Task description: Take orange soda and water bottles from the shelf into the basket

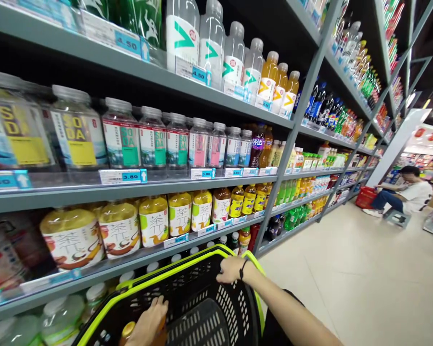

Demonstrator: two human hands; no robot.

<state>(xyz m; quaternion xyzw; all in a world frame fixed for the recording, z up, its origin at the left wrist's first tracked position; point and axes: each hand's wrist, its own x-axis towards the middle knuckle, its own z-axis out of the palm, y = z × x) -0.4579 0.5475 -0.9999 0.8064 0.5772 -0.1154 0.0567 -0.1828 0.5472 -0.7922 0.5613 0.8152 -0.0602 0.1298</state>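
Observation:
A black shopping basket (211, 315) with a lime-green rim and handles is in front of me, tilted beside the shelves. My right hand (231, 269), with a dark band at its wrist, is closed at the basket's far right rim; its fingertips are partly hidden. Inside on the left, my left hand (152, 318) curls over an amber-brown bottle (161, 334), mostly covered by that hand. Just left of it an orange-yellow cap (128, 328) shows on a bottle. A dark item (104, 336) lies at the basket's lower left, too cut off to name.
Shelves along the left hold soda water bottles (122, 132), tea bottles (153, 221) and vitamin drinks (183, 38). A grey upright post (303, 96) divides the bays. Pale floor (332, 283) stretches right. Farther off, a person (411, 190) sits on a low stool (397, 217) beside a red basket (365, 197).

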